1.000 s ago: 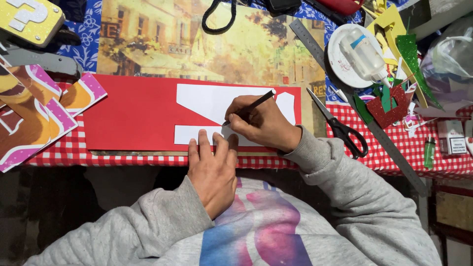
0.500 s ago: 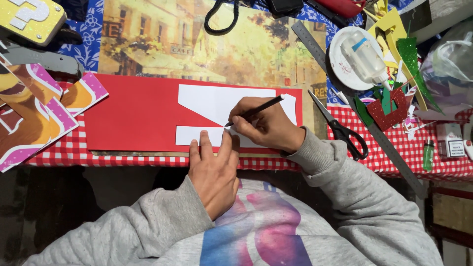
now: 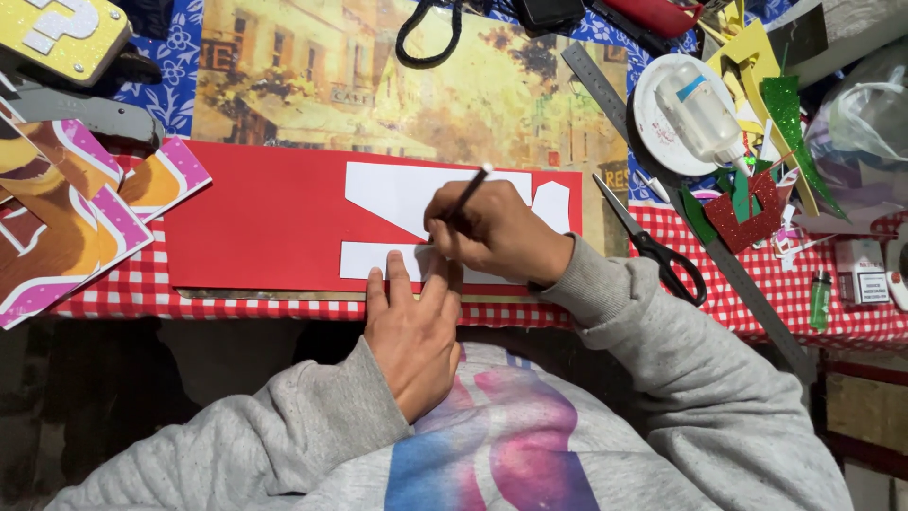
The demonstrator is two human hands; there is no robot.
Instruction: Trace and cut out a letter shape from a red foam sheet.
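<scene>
A red sheet [image 3: 255,218] lies across a red-and-white checked tablecloth [image 3: 757,293], a white paper cut-out [image 3: 397,194] flat on top of it, with a printed street-scene picture [image 3: 378,85] just behind. The left hand [image 3: 413,331] rests open, fingers spread flat on the cut-out's lower edge, while the right hand [image 3: 497,232] is closed around a black pencil [image 3: 468,194] whose tip meets the paper. Black-handled scissors [image 3: 653,246] and a steel ruler [image 3: 681,199] lie to the right.
</scene>
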